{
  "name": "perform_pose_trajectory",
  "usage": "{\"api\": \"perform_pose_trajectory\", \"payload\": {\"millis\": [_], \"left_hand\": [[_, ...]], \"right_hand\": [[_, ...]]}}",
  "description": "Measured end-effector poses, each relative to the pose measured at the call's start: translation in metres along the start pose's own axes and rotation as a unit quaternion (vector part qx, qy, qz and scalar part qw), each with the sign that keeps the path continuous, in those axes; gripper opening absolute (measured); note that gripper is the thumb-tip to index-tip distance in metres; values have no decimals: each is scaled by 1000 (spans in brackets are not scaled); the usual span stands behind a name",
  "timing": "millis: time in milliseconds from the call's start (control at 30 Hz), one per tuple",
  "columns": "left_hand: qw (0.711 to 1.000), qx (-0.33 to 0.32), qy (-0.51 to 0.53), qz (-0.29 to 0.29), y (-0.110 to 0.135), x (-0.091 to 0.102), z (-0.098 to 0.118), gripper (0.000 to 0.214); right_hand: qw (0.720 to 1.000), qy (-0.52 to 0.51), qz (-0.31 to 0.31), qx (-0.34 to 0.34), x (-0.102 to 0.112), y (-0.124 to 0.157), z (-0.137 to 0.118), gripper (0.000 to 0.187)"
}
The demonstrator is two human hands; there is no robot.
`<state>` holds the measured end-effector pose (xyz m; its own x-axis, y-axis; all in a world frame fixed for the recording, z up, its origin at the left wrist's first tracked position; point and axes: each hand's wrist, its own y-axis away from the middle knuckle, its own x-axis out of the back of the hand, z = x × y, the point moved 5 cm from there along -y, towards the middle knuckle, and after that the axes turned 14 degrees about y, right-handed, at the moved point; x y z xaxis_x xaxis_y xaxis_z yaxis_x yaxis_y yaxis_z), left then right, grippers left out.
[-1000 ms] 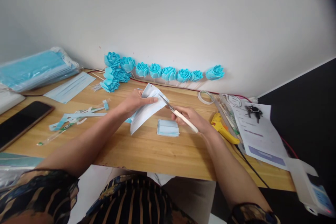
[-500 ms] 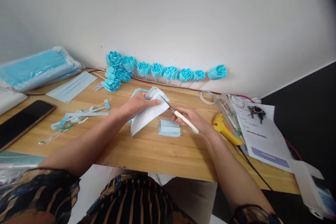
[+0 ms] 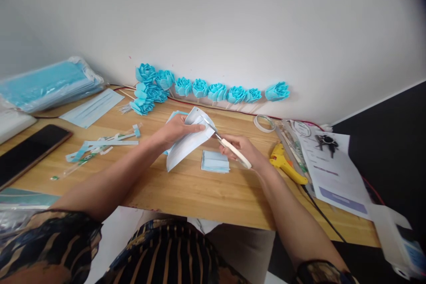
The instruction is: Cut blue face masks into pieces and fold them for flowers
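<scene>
Pinched in my left hand (image 3: pixel 178 129) is a pale blue-white sheet (image 3: pixel 186 148) of mask-like fabric, held above the table. My right hand (image 3: pixel 238 145) grips white-handled scissors (image 3: pixel 235 152), and their blades lie across the sheet's right part. Whether the blades are cutting at this instant is hard to see. Below the sheet, a small stack of cut light-blue pieces (image 3: pixel 215 162) rests on the wood. More blue pieces (image 3: pixel 171 120) show partly behind my left hand. Blue handmade flowers (image 3: pixel 217 92) on sticks lean in a row against the wall.
At the left are a bag of blue masks (image 3: pixel 49 84), a flat mask sheet (image 3: pixel 92 108), a phone (image 3: pixel 33 155) and cut strips (image 3: pixel 103 144). To the right lie a tape roll (image 3: pixel 264 123), a yellow glue gun (image 3: pixel 286 164), a printed paper (image 3: pixel 333 177) and keys (image 3: pixel 328 143).
The scissor blades look slightly more open against the sheet. Both hands keep almost the same place, and the whole view has shifted a little.
</scene>
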<state>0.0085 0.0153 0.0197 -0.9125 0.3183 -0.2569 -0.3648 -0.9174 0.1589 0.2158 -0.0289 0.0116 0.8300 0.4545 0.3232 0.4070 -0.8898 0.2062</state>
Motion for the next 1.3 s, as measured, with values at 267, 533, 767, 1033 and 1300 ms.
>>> {"api": "perform_pose_trajectory", "payload": {"millis": [267, 533, 767, 1033, 1300], "left_hand": [[1000, -2, 17, -15, 0, -1, 0, 41], [999, 7, 33, -13, 1, -1, 1, 40], [999, 16, 36, -10, 1, -1, 1, 41], [1000, 5, 26, -15, -2, 3, -1, 46], [999, 1, 37, -24, -3, 6, 2, 45]], "right_hand": [[1000, -7, 5, -16, -3, 3, -7, 58], [999, -15, 16, -25, -4, 4, -8, 64], [999, -35, 18, -33, -3, 3, -6, 64], [999, -36, 8, -6, -4, 2, -7, 58], [997, 50, -27, 44, -2, 2, -10, 52]]}}
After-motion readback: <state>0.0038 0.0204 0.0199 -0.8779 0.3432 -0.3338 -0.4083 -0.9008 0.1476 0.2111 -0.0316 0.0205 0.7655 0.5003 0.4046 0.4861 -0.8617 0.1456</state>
